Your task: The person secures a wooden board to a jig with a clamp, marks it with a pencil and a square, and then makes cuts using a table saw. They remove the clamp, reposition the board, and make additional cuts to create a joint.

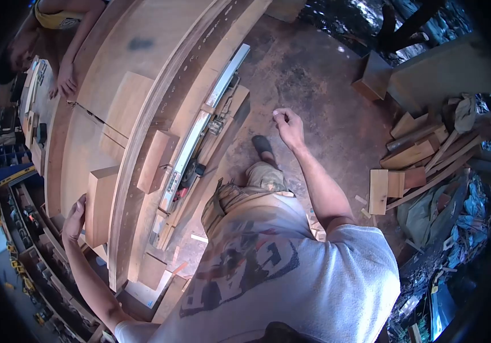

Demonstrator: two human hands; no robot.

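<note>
My left hand (74,220) is at the outer end of a wooden block (101,206), its fingers against the block's side. This block sits beside a long curved wooden panel edge (142,128). My right hand (289,128) is raised over the dirt floor, away from the bench, with its fingers curled in. Whether anything is inside those fingers is hidden. Between my hands, a long metal level (202,128) lies along the bench plank, with a second wooden block (158,162) against the curved edge. A metal clamp (217,124) is next to the level.
Another person's hand (66,80) rests on the curved panel (74,154) at upper left. Tool shelves (39,246) stand at lower left. On the right are a pile of wood offcuts (417,151) and a large board (445,74). My foot (262,146) is on the dirt floor.
</note>
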